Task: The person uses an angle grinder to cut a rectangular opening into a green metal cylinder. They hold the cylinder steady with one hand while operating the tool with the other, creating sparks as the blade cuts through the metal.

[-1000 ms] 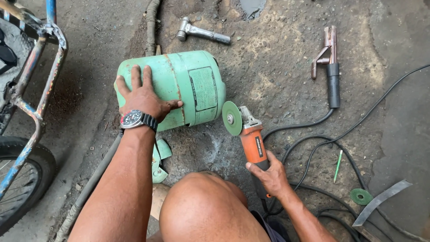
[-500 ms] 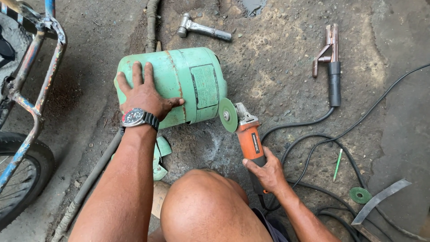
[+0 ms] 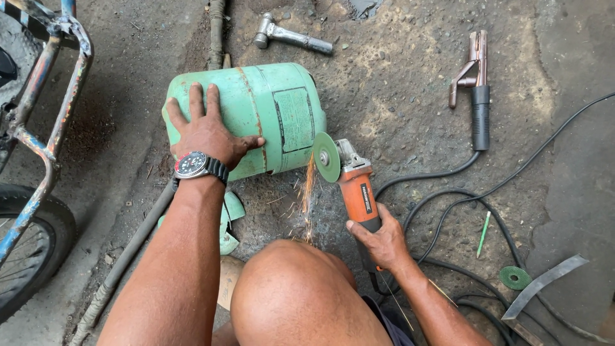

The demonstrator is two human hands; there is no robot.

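A green metal cylinder [image 3: 275, 115] lies on its side on the concrete ground. My left hand [image 3: 208, 131], with a wristwatch on the wrist, presses flat on the cylinder's left part. My right hand [image 3: 378, 240] grips the orange body of an angle grinder [image 3: 352, 182]. The grinder's green disc [image 3: 327, 157] touches the cylinder's right end, and orange sparks [image 3: 307, 192] fall toward my bare knee [image 3: 295, 288].
A hammer [image 3: 291, 37] lies beyond the cylinder. A welding electrode holder [image 3: 475, 90] and black cables [image 3: 448, 205] lie at right, with a green disc [image 3: 514, 277], a green pencil [image 3: 483, 234] and a metal strip [image 3: 544, 285]. A bicycle frame [image 3: 45, 115] stands left. Green offcuts [image 3: 229, 221] lie below the cylinder.
The grinder moved left until its disc met the cylinder's end, and sparks now fly. My left hand stays pressed on the cylinder.
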